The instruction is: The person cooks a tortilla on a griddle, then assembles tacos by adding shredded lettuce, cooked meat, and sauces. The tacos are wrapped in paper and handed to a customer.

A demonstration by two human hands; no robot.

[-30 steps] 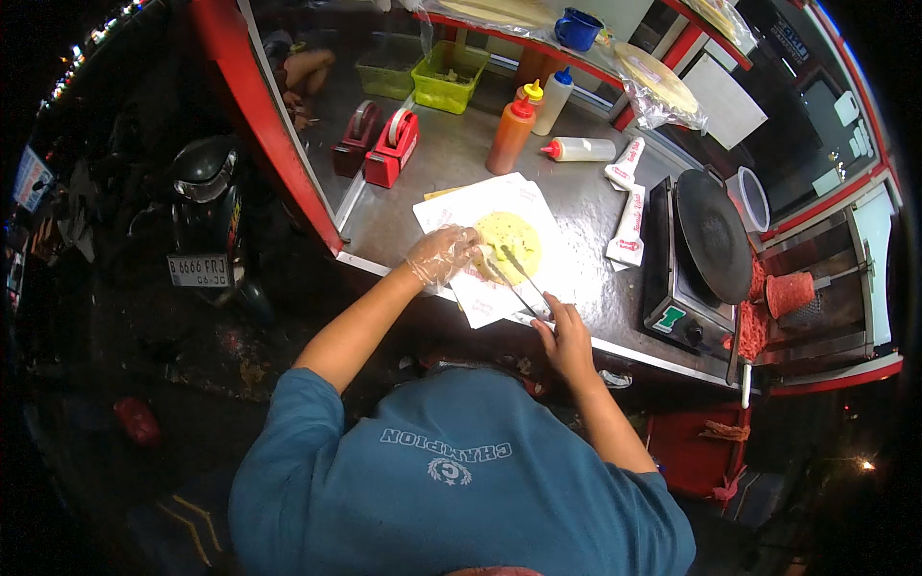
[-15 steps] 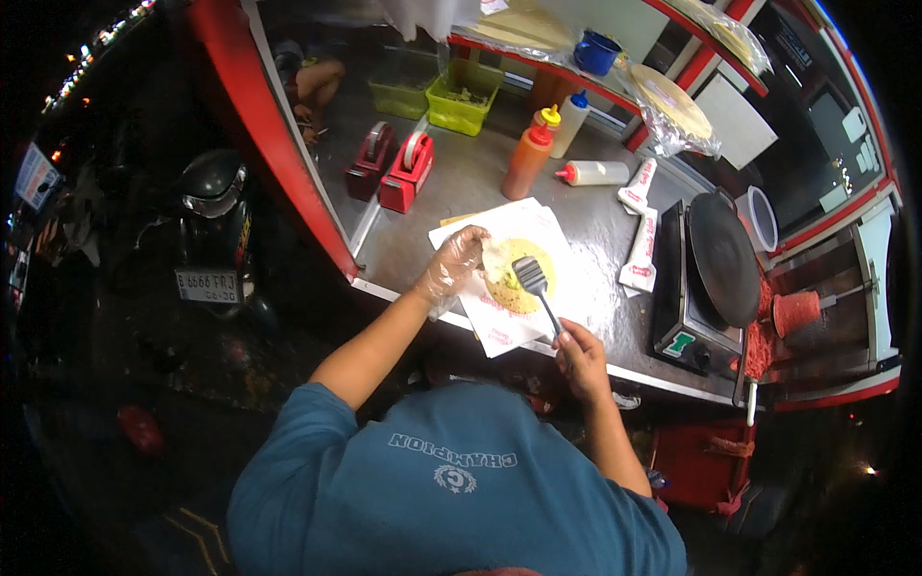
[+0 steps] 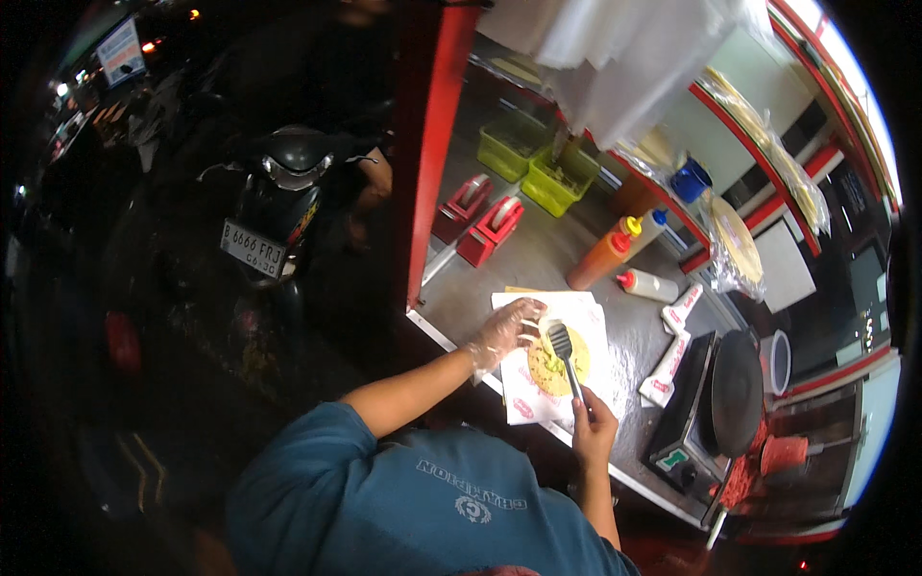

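Note:
A round flatbread (image 3: 573, 377) with brown specks lies on white printed paper sheets (image 3: 520, 387) near the counter's front edge. Some chopped green filling (image 3: 551, 359) sits on it. My left hand (image 3: 507, 334), in a clear plastic glove, is at the far left rim, its fingers curled around what looks like a pale raised part of the flatbread; the exact grip is hard to make out. My right hand (image 3: 594, 422) is bare and closed around the handle of a dark slotted spatula (image 3: 563, 346). The spatula's head is over the filling, beside my left fingers.
Behind the papers stand red tape dispensers (image 3: 491, 231), green baskets (image 3: 558, 184) and an orange sauce bottle (image 3: 599, 257). A white squeeze bottle (image 3: 652, 286) lies down. At right, a black griddle pan (image 3: 737, 394) tops a stove. White cloth (image 3: 624, 72) hangs above. A motorbike (image 3: 279, 206) stands left.
The view has swung left, so the counter appears further right and lower. The spatula stays over the flatbread, its handle now more upright. My left hand remains at the flatbread's rim.

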